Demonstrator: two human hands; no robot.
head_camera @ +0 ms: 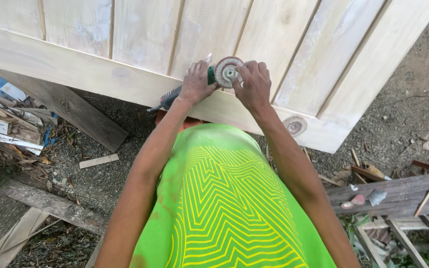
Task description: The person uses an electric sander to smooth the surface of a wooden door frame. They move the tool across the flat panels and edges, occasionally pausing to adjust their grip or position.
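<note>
The grinder (184, 92) lies on the pale wooden door (125, 44), its body mostly hidden under the left hand (195, 82), which is clamped around it; only the dark rear end and a green patch show. The right hand (252, 84) rests at the round disc (227, 71), fingers curled over its edge, though whether they grip it cannot be made out. The hands sit close together. The door's top and sides are cut off by the frame. A second disc (295, 125) lies on the door's lower rail, near the right forearm. The ground is gravel, strewn with planks (70, 106), scraps (18, 129) and a weathered board (398, 193).
</note>
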